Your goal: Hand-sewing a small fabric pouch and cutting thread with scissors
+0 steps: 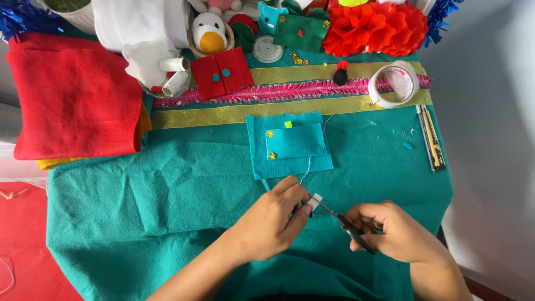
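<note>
White tape piece (315, 201), small and square, is being pinched between the thumb and fingertips of the left hand (273, 220), low over the teal felt cloth (167, 206) covering the table. Scissors (346, 226) are meeting its right edge, their blades lying against the piece, and the right hand (393, 231) is gripping their dark handles with curled fingers. A thin white thread (308, 167) is running up from near the left hand to a light blue felt pocket (290, 145) with two gold stars, lying just beyond the hands. Farther back, gold and pink ribbon bands (278, 92) are crossing the cloth, with a white tape roll (393, 83) resting at their right end and a utility knife (432, 138) just below it. Folded red felt (72, 95) is lying at the far left.
</note>
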